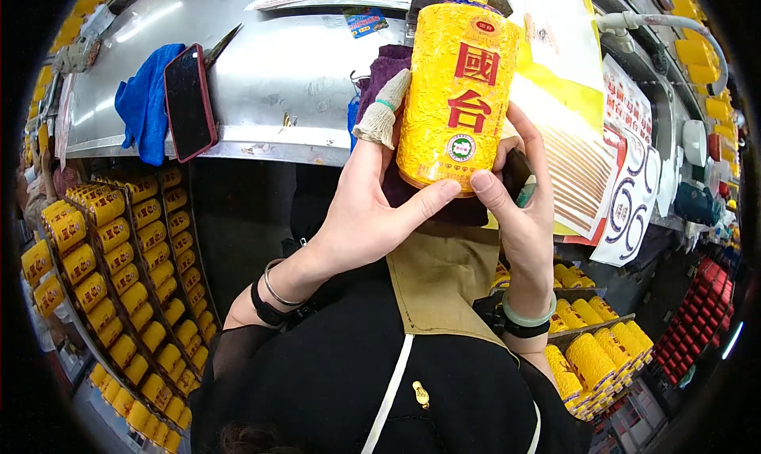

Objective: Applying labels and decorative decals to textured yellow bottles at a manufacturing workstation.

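Note:
Both of my hands hold up a yellow embossed bottle with red characters and a round green-and-white emblem, upright and a little tilted. My left hand grips its left side, thumb at the base; one finger wears a knitted cover with a green band. My right hand wraps the lower right side, thumb against the front. A dark, rounded object shows inside that palm; its kind is unclear. A purple cloth lies behind the bottle, partly hidden by it.
On the metal table are a red-cased phone, a blue cloth and a small card. Printed sticker sheets cover its right side. Racks of yellow bottles stand left, more bottles lower right. A pipe bends above.

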`<action>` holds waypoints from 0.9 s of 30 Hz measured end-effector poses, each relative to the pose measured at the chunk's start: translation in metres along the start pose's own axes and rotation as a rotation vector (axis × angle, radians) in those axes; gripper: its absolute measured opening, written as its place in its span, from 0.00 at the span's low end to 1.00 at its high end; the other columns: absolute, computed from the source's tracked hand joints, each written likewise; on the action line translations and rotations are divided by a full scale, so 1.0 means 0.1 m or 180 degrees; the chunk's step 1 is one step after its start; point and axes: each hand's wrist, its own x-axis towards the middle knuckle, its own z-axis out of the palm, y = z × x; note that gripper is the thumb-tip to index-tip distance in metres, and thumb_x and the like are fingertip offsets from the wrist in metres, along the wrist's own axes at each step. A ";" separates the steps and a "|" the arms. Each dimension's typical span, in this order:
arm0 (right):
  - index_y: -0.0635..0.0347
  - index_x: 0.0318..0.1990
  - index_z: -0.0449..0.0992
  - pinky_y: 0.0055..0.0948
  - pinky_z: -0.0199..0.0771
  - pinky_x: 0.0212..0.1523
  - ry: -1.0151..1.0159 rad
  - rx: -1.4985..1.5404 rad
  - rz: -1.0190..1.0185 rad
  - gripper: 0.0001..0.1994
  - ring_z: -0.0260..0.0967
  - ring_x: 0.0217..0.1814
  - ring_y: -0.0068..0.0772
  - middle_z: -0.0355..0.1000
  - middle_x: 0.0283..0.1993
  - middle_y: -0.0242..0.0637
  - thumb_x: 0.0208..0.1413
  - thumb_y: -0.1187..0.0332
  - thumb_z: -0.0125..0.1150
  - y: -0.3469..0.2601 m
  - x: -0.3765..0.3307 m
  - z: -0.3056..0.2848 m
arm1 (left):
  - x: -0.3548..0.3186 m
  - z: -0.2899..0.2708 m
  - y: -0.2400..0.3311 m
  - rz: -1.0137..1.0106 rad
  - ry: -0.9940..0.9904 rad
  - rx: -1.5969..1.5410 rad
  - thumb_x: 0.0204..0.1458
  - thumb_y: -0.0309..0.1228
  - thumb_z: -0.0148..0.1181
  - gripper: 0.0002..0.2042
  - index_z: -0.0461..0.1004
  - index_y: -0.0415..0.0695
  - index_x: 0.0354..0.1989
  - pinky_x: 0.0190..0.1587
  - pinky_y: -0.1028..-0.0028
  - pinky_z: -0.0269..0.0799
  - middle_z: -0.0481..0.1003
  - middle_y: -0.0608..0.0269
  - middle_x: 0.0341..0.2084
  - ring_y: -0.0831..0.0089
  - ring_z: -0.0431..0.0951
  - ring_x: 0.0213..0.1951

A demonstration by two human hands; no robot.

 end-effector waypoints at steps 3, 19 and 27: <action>0.60 0.73 0.60 0.16 0.58 0.41 0.0004 0.0017 0.0003 0.39 0.57 0.39 0.16 0.59 0.38 0.23 0.56 0.70 0.74 0.00 0.00 0.01 | 0.00 0.00 0.00 0.0004 -0.0013 -0.0004 0.57 0.25 0.68 0.47 0.39 0.33 0.77 0.75 0.63 0.51 0.52 0.45 0.74 0.61 0.54 0.75; 0.62 0.72 0.61 0.17 0.59 0.43 -0.0020 -0.0111 -0.0050 0.37 0.57 0.40 0.17 0.60 0.39 0.24 0.57 0.70 0.73 -0.01 0.00 0.00 | 0.00 0.00 0.01 0.0008 -0.0026 0.0135 0.57 0.24 0.68 0.46 0.40 0.32 0.77 0.75 0.63 0.51 0.52 0.45 0.73 0.61 0.54 0.75; 0.62 0.72 0.60 0.17 0.59 0.42 -0.0041 -0.0104 -0.0055 0.37 0.56 0.39 0.16 0.59 0.39 0.23 0.57 0.70 0.73 -0.02 0.00 0.00 | -0.01 0.00 0.00 -0.0060 -0.0008 0.0078 0.57 0.24 0.67 0.46 0.39 0.32 0.77 0.75 0.63 0.52 0.52 0.45 0.73 0.61 0.55 0.74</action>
